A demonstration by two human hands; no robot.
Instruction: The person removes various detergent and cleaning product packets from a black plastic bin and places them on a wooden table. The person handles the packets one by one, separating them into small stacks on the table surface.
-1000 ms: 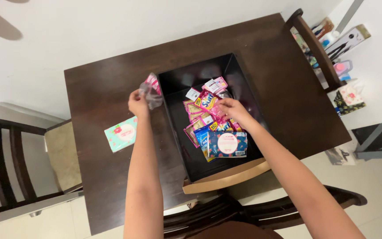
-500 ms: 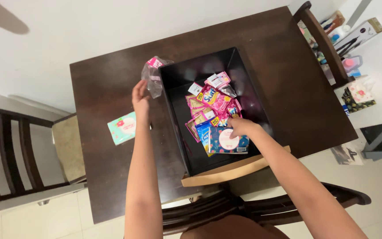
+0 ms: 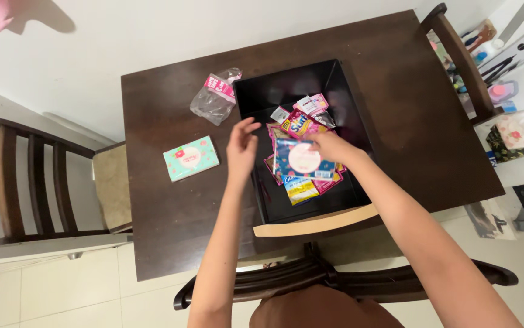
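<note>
Head view, looking straight down: a flat blue packet with a round pale label [image 3: 303,159] is the thing in hand, lifted just above the heap of bright sachets [image 3: 301,124] inside a dark open-topped box [image 3: 341,79]. The right hand [image 3: 334,147] has its grip pinched together on the packet's right edge. The left hand [image 3: 241,149] hovers at the box's left wall with its fingers apart, close to the packet's other edge; whether a fingertip touches it I cannot tell.

Held by one edge only, the packet looks likely to sag or slip back into the heap, and it could drag the yellow sachet [image 3: 300,189] or the pink ones just under it along. The box has a pale wooden front [image 3: 317,222] that juts past the near edge of the dark bench [image 3: 158,206], so a downward push from either forearm might tip or slide it toward the chair [image 3: 335,279] below.

Further out on the bench, a crumpled clear wrapper with a pink label [image 3: 215,97] lies just beside the box's far left corner, light enough for a sweeping left hand to knock away. A mint-green tissue pack [image 3: 191,158] lies well apart to the left. Another chair [image 3: 37,182] stands at the left side, and assorted clutter [image 3: 505,91] sits beyond the right one.
</note>
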